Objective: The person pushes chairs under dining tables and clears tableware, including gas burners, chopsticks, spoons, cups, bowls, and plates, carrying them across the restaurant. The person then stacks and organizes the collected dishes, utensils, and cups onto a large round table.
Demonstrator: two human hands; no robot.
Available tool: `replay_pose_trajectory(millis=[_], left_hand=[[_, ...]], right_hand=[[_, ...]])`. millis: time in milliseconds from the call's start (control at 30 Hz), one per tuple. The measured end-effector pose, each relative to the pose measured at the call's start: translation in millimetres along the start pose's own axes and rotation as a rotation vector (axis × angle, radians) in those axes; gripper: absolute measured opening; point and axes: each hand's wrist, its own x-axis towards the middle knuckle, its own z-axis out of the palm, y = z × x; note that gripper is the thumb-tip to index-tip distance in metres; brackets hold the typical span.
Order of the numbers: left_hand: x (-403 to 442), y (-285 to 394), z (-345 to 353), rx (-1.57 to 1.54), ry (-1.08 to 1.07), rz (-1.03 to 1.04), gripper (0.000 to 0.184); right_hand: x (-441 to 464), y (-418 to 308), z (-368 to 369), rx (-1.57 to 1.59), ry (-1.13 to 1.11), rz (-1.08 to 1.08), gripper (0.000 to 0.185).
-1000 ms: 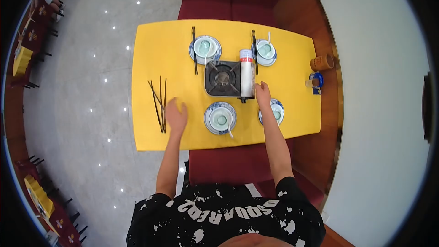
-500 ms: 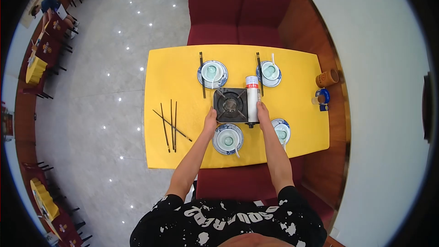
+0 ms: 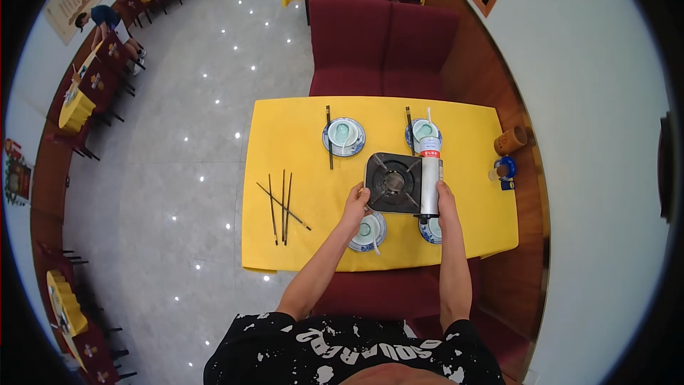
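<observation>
A portable gas stove with a black square top and a round burner is held over the table, apparently lifted off it. A white and silver gas canister with a red band lies along its right side. My left hand grips the stove's left edge, thumb on top. On the other side, my right hand is closed on the right edge beside the canister. Under the stove's near side, two place settings are partly covered: a bowl and plate at left and a blue-rimmed plate at right.
Two far settings, a left plate and a right bowl, have chopsticks beside them. Loose chopsticks lie on the yellow tablecloth. A brown holder stands near the wall. A person bends over a distant table.
Both hands have moved the stove with its canister rightward over the table, and it looks larger and higher. It now covers more of the near settings. The camera view has tilted up.
</observation>
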Motion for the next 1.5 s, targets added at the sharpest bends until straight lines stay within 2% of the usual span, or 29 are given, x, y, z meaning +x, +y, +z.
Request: replay_pose_trajectory(millis=[167, 267, 533, 633, 733, 833, 933, 1133, 1367, 1467, 1500], left_hand=[[-17.5, 1.7, 59.0, 0.068, -0.054, -0.032, 0.054], [-5.6, -24.2, 97.2, 0.129, -0.102, -0.069, 0.060], [11.2, -76.1, 249.7, 0.389, -0.360, -0.177, 0.042], [16.4, -101.5, 303.3, 0.432, -0.318, -0.233, 0.040], [35.6, -147.3, 331.6, 0.411, -0.366, -0.298, 0.039], [34.9, -184.6, 358.9, 0.380, -0.305, -0.372, 0.038], [35.7, -215.0, 375.2, 0.329, -0.276, -0.458, 0.039], [34.3, -265.1, 385.8, 0.288, -0.172, -0.565, 0.036], [32.1, -272.6, 403.4, 0.359, -0.193, -0.503, 0.027], [35.2, -277.8, 407.1, 0.284, -0.232, -0.493, 0.023], [32.1, -276.8, 411.4, 0.262, -0.230, -0.475, 0.021]], right_hand=[[4.4, -1.3, -71.8, 0.119, 0.022, -0.043, 0.048], [30.4, 31.1, -130.9, 0.178, 0.098, -0.081, 0.046], [65.2, 95.9, -304.0, 0.191, 0.317, -0.090, 0.048], [48.1, 68.1, -351.7, 0.093, 0.392, -0.021, 0.050], [50.7, 75.6, -399.4, 0.025, 0.403, -0.027, 0.052], [61.1, 97.9, -439.8, -0.044, 0.397, -0.039, 0.054], [77.6, 131.0, -470.8, -0.090, 0.403, -0.095, 0.057], [79.4, 122.7, -493.2, -0.235, 0.429, -0.075, 0.059], [100.1, 136.1, -501.5, -0.363, 0.472, -0.022, 0.060], [104.5, 135.9, -499.1, -0.489, 0.597, -0.111, 0.048], [105.0, 138.6, -500.5, -0.400, 0.623, -0.163, 0.043]])
